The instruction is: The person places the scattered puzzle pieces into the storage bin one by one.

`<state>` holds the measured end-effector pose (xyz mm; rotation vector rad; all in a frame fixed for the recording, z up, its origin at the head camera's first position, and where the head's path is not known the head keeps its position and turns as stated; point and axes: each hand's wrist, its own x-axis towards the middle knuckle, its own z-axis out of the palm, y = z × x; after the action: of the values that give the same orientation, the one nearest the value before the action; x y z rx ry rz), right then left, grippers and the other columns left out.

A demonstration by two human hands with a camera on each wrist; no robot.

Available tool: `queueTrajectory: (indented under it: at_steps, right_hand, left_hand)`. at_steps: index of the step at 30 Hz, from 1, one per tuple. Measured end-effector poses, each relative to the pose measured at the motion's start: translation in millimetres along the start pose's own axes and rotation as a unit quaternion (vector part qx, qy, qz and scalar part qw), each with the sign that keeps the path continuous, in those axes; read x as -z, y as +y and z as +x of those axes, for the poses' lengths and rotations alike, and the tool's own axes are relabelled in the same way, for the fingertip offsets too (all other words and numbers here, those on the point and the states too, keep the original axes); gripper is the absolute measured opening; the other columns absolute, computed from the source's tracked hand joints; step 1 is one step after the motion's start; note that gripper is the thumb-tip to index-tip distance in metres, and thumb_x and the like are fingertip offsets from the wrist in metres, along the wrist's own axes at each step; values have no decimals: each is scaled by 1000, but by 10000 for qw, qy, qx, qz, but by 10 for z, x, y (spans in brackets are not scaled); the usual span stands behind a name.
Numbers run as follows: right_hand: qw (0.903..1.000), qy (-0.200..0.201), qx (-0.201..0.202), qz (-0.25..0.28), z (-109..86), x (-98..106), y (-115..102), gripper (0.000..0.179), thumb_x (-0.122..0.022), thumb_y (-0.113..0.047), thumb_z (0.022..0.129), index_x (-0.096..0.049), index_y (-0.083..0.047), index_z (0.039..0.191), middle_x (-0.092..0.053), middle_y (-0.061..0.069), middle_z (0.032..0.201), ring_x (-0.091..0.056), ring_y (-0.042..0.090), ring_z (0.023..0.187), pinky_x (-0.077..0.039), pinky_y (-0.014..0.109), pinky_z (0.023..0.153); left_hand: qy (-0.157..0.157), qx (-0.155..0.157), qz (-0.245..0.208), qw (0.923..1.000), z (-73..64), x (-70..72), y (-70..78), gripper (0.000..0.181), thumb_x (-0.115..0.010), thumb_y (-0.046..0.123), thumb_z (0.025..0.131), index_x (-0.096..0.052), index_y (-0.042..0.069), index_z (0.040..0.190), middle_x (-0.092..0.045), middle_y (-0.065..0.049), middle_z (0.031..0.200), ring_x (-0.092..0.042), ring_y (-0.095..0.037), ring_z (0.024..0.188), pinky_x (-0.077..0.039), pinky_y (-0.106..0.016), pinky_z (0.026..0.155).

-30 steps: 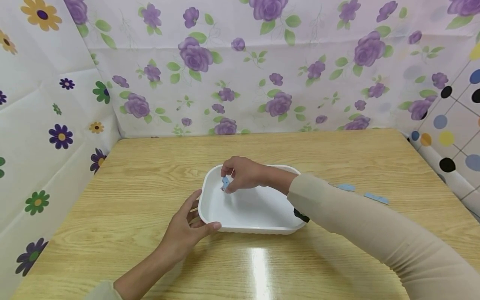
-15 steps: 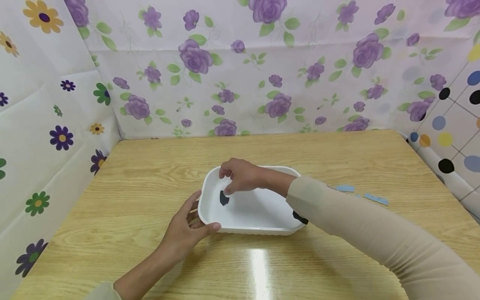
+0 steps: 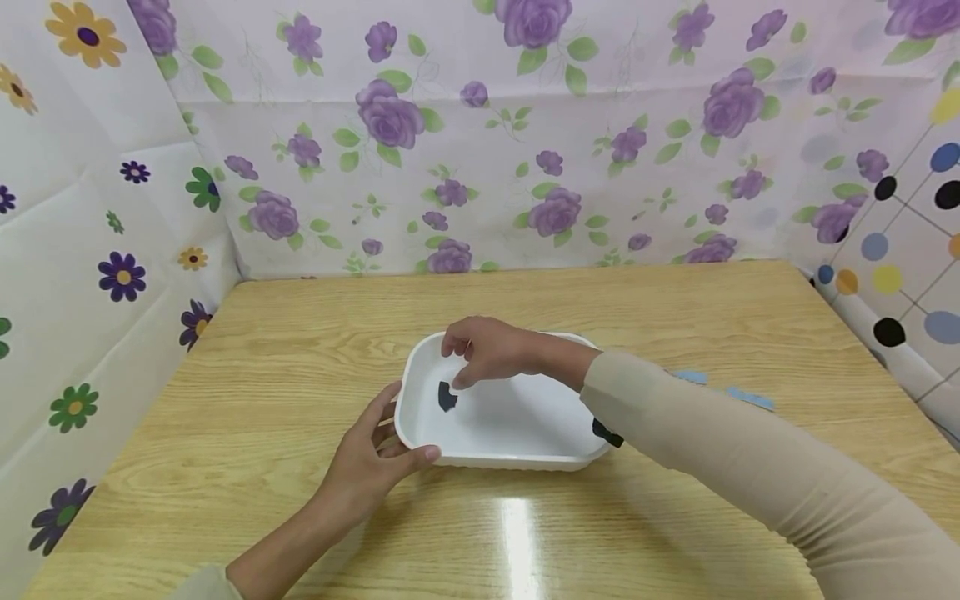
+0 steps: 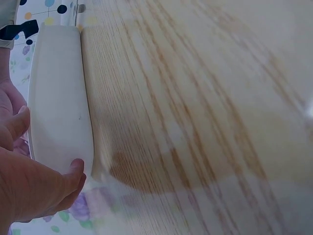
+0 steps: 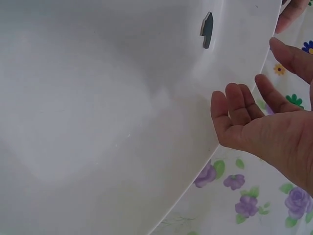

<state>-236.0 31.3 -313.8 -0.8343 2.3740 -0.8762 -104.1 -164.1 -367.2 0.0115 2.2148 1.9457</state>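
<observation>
A white rectangular tray [image 3: 510, 461] with raised walls rests on the wooden table. My left hand [image 3: 367, 458] grips its near left corner, thumb on the rim and fingers against the outer side. Inside, towards the left end, lies a small flat dark piece [image 3: 447, 397] with a notched edge, also seen in the right wrist view [image 5: 207, 30]. Just above it hovers my right hand [image 3: 491, 350], thumb apart from loosely bent fingers. In the right wrist view, those fingers [image 5: 237, 105] hold nothing. My right forearm covers part of the tray's right end.
Two light blue flat pieces, one nearer [image 3: 752, 398] and one farther [image 3: 691, 377], lie on the table [image 3: 300, 333] right of the tray, partly behind the right sleeve. Flowered sheets [image 3: 480, 167] hang at the back and left, a dotted one at the right.
My right hand has let go of the small piece, which showed light blue between its fingers and now lies dark side up in the tray. My left hand has stayed put.
</observation>
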Motion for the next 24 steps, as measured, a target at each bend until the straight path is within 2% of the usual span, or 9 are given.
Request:
queueTrajectory:
  at_steps: [6, 16, 24]
  right_hand:
    - [9989, -111, 133, 425, -53, 67, 36, 42, -75, -10, 82, -59, -5, 120, -55, 14, 125, -50, 30, 119, -50, 32, 97]
    - [9984, -114, 130, 532, -130, 169, 49, 46, -75, -11, 82, -58, -8, 125, -55, 10, 124, -50, 29, 118, -53, 30, 91]
    - [9968, -74, 257, 758, -250, 274, 183, 46, -74, -7, 83, -58, -9, 126, -55, 10, 123, -53, 30, 116, -54, 33, 90]
  left_hand:
    - [17, -67, 64, 10000, 3, -2, -9, 93, -80, 10, 79, -23, 17, 152, -42, -18, 142, -52, -35, 123, -57, -28, 89]
    - [-33, -95, 89, 9999, 12, -7, -5, 91, -80, 10, 79, -24, 18, 151, -42, -18, 141, -53, -36, 122, -57, -29, 89]
    - [10, -102, 147, 9998, 13, -5, -9, 91, -81, 10, 78, -26, 18, 150, -43, -18, 141, -53, -36, 122, -57, -29, 89]
